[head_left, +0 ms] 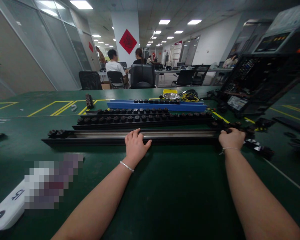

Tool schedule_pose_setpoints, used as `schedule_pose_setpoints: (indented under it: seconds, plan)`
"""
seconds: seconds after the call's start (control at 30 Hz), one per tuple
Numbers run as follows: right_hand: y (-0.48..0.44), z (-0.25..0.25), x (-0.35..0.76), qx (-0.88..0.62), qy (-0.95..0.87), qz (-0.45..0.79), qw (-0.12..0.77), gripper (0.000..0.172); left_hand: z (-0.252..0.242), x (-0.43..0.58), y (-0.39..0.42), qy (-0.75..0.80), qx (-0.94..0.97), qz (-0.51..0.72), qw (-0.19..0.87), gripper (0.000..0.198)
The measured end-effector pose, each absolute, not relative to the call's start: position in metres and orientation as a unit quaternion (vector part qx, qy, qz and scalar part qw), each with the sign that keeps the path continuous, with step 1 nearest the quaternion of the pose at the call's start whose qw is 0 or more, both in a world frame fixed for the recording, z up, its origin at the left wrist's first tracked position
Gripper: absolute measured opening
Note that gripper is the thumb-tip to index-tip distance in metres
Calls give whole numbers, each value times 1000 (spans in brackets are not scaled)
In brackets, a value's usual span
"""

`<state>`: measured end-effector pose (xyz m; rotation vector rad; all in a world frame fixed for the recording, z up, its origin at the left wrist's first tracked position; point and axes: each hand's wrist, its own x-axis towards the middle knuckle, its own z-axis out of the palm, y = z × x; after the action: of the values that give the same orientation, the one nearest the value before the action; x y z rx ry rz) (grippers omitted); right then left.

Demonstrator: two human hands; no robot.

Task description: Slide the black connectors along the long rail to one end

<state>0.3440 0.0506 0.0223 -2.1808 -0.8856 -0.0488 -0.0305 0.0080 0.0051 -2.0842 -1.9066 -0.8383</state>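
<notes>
A long black channel rail (180, 141) lies across the table before me, with a shiny metal strip along its inside. My left hand (136, 145) rests on its near wall around the middle, fingers spread and thumb apart. At the rail's right end my right hand (232, 138) is closed, its fingers curled on a small black part (229, 130) that is mostly hidden. Black wheel-like pieces (57, 133) sit in the rail's left end. Behind it stands a second black rail (140, 122) lined with a row of similar pieces.
A blue channel rail (155, 106) lies farther back, near a metal bowl (171, 96). Loose black parts (260, 148) are scattered at the right, below an open computer case (255, 76). A white object (8, 206), partly blurred out, lies front left. Seated people are beyond the table.
</notes>
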Motion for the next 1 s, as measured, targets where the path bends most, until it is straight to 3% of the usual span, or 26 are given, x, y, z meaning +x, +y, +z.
schedule_pose_setpoints:
  seconds: [0.23, 0.67, 0.87, 1.0]
  plan:
    - [52, 14, 380, -862, -316, -29, 395, 35, 4, -31, 8, -642, -706, -279, 111, 30]
    - [54, -10, 422, -838, -446, -62, 308, 33, 6, -32, 5, -642, -708, -278, 95, 28]
    - [58, -14, 420, -859, -417, -61, 292, 54, 13, -38, 5, -640, -705, -296, 75, 34]
    - [52, -11, 415, -841, -421, -124, 316, 43, 26, -65, 15, -641, -709, -279, 87, 32]
